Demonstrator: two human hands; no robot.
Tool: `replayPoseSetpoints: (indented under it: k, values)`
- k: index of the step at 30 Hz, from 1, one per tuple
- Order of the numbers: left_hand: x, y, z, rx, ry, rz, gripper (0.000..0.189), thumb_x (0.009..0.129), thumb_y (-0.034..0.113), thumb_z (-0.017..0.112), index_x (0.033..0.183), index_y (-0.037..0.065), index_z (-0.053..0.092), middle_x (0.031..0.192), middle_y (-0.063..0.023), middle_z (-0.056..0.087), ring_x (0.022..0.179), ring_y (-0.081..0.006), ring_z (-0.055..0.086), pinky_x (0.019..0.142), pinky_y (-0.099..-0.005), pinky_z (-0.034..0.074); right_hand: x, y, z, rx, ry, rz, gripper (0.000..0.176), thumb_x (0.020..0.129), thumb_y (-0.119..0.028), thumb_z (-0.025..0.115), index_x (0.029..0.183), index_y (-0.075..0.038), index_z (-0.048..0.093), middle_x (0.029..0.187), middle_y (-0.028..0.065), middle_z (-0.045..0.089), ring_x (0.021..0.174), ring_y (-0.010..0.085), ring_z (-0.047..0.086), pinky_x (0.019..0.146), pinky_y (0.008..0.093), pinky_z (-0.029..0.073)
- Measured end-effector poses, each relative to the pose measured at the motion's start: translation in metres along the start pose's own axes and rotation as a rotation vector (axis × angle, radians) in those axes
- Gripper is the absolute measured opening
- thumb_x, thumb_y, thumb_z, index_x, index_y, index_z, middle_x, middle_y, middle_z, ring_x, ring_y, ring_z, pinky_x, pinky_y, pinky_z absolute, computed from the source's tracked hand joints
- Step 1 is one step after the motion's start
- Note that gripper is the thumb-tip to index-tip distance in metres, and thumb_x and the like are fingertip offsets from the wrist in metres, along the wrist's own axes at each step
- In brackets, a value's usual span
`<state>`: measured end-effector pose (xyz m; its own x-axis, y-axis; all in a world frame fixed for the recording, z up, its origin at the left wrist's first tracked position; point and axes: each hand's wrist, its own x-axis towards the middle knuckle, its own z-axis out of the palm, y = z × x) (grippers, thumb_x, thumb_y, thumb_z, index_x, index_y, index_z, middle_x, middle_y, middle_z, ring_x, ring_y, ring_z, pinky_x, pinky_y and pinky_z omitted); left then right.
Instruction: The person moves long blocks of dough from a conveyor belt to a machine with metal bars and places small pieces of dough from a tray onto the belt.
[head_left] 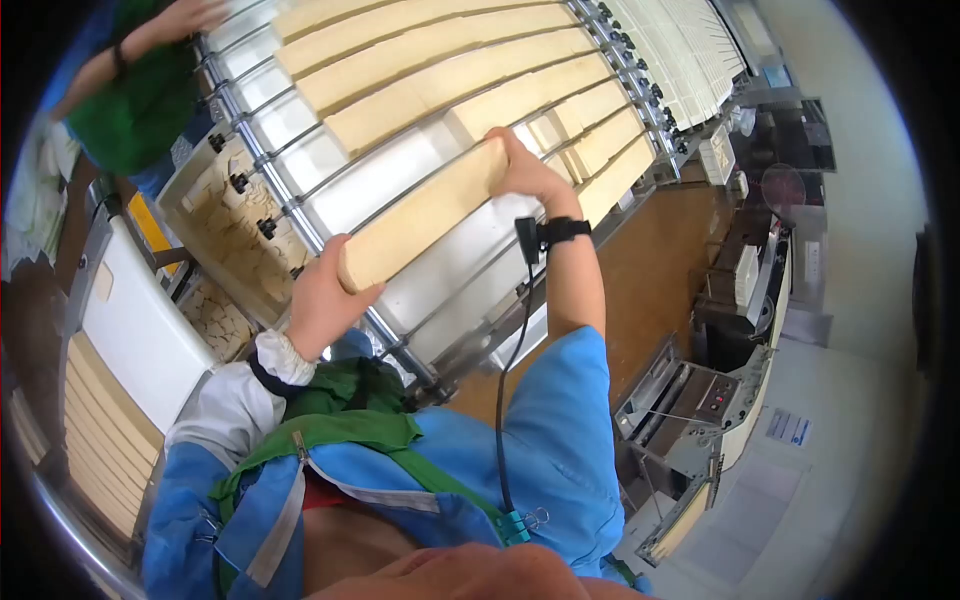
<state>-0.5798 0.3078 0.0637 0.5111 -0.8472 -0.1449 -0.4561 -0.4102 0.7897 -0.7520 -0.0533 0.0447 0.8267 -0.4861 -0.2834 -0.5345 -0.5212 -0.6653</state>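
While both grips [322, 298] [530, 174] hold a bar [420, 216], signage [790, 427] looks blurred.

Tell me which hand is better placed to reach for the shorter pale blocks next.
Likely the right hand: it holds the end of the long block nearest the shorter blocks. The left hand holds the opposite end, farther from them. Both hands are occupied.
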Motion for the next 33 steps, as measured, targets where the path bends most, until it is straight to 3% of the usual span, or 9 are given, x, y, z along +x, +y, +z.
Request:
replayPoseSetpoints:
  k: [4,7,9,10,13,16,25,29,33]
  values:
    - [0.024,-0.003,0.028,0.008,-0.017,-0.027,0.059,0.084,0.036,0.075,0.128,0.005,0.054,0.091,-0.0208,0.069,0.083,-0.0371,0.070,0.076,-0.0417,0.055,0.005,-0.013,-0.016,0.169,0.152,0.370,0.096,0.079,-0.058,0.070,0.139,0.009,0.036,0.118,0.0342,0.061,0.117,0.0399,0.059,0.102,0.0401,0.047]
    - [0.038,-0.009,0.038,-0.039,-0.058,-0.149,0.051,0.093,0.028,0.067,0.133,0.006,0.046,0.081,-0.0183,0.068,0.074,-0.0299,0.070,0.069,-0.0389,0.055,0.049,0.023,0.001,-0.022,0.508,0.555,0.091,0.086,-0.059,0.063,0.135,0.014,0.043,0.118,0.0374,0.061,0.114,0.0435,0.062,0.100,0.0432,0.048]
    - [0.044,-0.009,0.045,-0.226,-0.078,-0.230,0.050,0.094,0.027,0.064,0.134,0.006,0.043,0.081,-0.0199,0.069,0.072,-0.0335,0.069,0.068,-0.0422,0.054,0.056,0.024,0.001,-0.105,0.495,0.611,0.084,0.090,-0.058,0.060,0.127,0.017,0.049,0.118,0.0393,0.060,0.112,0.0449,0.062,0.097,0.0444,0.050]
    - [0.047,-0.005,0.048,-0.308,-0.084,-0.219,0.046,0.096,0.018,0.063,0.134,0.008,0.038,0.079,-0.0174,0.069,0.069,-0.0254,0.069,0.065,-0.0367,0.054,0.057,0.020,-0.001,-0.149,0.487,0.639,0.082,0.091,-0.057,0.059,0.124,0.018,0.053,0.118,0.0403,0.060,0.111,0.0456,0.063,0.096,0.0449,0.051]
    - [0.048,-0.006,0.055,-0.383,-0.068,-0.229,0.046,0.096,0.014,0.063,0.133,0.008,0.036,0.079,-0.0168,0.069,0.070,-0.0221,0.070,0.064,-0.0335,0.054,0.049,0.005,0.002,-0.173,0.574,0.620,0.074,0.093,-0.055,0.058,0.115,0.016,0.058,0.115,0.0378,0.062,0.114,0.0449,0.061,0.097,0.0485,0.049]
    - [0.052,-0.015,0.063,-0.558,-0.077,-0.233,0.040,0.097,0.010,0.060,0.129,0.008,0.035,0.081,-0.0160,0.070,0.073,-0.0199,0.070,0.065,-0.0308,0.054,0.054,0.026,0.030,-0.462,0.959,0.448,0.071,0.090,-0.054,0.061,0.112,0.013,0.060,0.117,0.0356,0.061,0.112,0.0461,0.059,0.099,0.0522,0.045]
    - [0.091,0.003,0.094,-0.465,-0.106,-0.162,0.033,0.095,0.010,0.063,0.118,0.009,0.038,0.079,-0.0149,0.070,0.069,-0.0204,0.068,0.062,-0.0311,0.053,0.056,0.058,0.010,-0.573,1.091,0.471,0.077,0.087,-0.049,0.066,0.131,0.011,0.050,0.116,0.0270,0.056,0.117,0.0378,0.047,0.105,0.0519,0.033]
    - [0.113,0.012,0.113,-0.348,-0.057,-0.117,0.035,0.090,0.016,0.069,0.111,0.010,0.042,0.070,-0.0136,0.069,0.060,-0.0262,0.067,0.056,-0.0367,0.051,0.033,0.017,0.006,-0.583,0.976,0.466,0.079,0.087,-0.050,0.065,0.136,0.010,0.047,0.122,0.0257,0.052,0.123,0.0388,0.041,0.107,0.0580,0.025]
    - [0.115,0.000,0.121,-0.415,-0.058,-0.126,0.035,0.088,0.013,0.069,0.110,0.010,0.042,0.067,-0.0139,0.066,0.062,-0.0289,0.066,0.058,-0.0396,0.049,0.006,-0.027,0.054,-0.501,0.772,0.057,0.077,0.083,-0.044,0.067,0.140,0.004,0.046,0.129,0.0271,0.047,0.124,0.0436,0.038,0.107,0.0644,0.021]
